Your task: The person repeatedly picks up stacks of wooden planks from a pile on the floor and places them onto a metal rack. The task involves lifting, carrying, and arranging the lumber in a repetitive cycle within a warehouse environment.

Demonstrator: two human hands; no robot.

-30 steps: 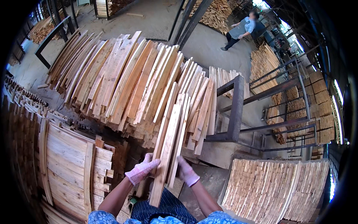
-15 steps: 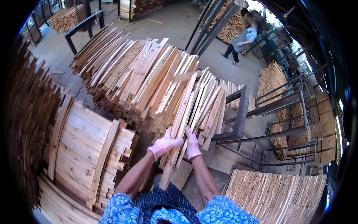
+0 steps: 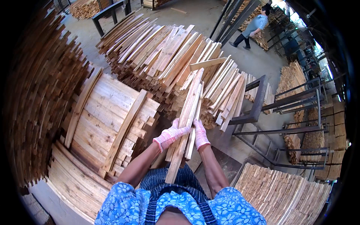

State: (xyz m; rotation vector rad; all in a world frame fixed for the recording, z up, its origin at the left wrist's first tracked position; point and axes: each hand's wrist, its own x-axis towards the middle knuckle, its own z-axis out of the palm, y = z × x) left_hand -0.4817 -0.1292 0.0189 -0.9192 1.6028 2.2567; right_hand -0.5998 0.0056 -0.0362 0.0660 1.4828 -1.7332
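A bundle of wooden slats (image 3: 186, 118) is held between my two hands, its near end close to my apron. My left hand (image 3: 173, 134), in a pink and white knit glove, wraps the bundle's left side, the fingers lying over the top. From the right, my right hand (image 3: 200, 133), gloved alike, presses against the slats; part of its fingers is hidden behind them. Just beyond the bundle, a large pile of loose slats (image 3: 157, 52) spreads out, with one short board (image 3: 207, 63) lying crosswise on it.
To the left stands a neat stack of boards (image 3: 103, 112) with two cross strips, beside a tall dark lumber stack (image 3: 41, 97). A metal frame (image 3: 255, 101) is right of the pile. Another stack (image 3: 281, 195) sits at lower right. A person (image 3: 253, 28) walks at the far right.
The bundle has been lifted away from the pile and drawn nearer me, both hands still on it. My view has shifted, so surroundings appear displaced. The far person has changed stance.
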